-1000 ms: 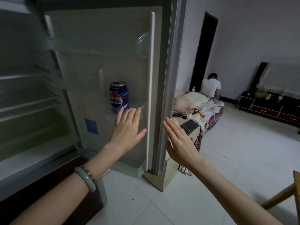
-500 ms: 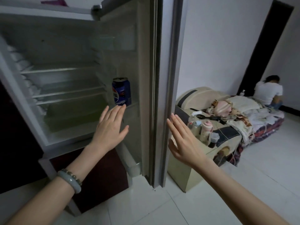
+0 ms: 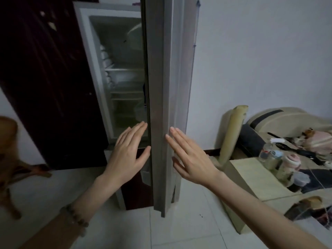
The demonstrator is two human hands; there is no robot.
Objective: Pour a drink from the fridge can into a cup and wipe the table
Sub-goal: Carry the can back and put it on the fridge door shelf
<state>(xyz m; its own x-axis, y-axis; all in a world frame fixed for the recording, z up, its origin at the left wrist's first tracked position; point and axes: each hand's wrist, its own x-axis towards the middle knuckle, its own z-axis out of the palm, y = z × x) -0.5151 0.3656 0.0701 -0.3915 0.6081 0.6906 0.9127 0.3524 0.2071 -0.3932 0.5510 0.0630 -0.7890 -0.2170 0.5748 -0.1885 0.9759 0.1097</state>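
Head view: at the centre of the frame we see the grey metal fridge door (image 3: pixel 161 87) edge-on, running from the top edge down to the white tiled floor (image 3: pixel 179 230). To its left, the open white fridge compartment (image 3: pixel 122 78) shows pale shelves in the upper middle. The drink can is hidden from us; we cannot tell where it stands. The left hand (image 3: pixel 125 155), centre-left, is spread flat with straight fingers and the thumb set apart. It holds nothing, and its fingertips (image 3: pixel 142 125) lie at the door's inner edge. The right hand (image 3: pixel 190 159), just right of centre, is likewise flat and empty. Its fingertips (image 3: pixel 171 130) lie at the door's outer face; whether they press it we cannot tell. A beaded bracelet (image 3: pixel 75 218) circles the left wrist at lower left. A dark brown wooden panel (image 3: pixel 45 78) fills the upper left, and a blurred brown wooden seat (image 3: pixel 10 159) stands at the left edge. At right we note a pale beige low cabinet (image 3: pixel 251 186), small bottles and jars (image 3: pixel 273 157) on it, a rolled beige mat (image 3: pixel 231 133) leaning on the white wall (image 3: pixel 251 51), and a cluttered beige sofa (image 3: pixel 287 117).
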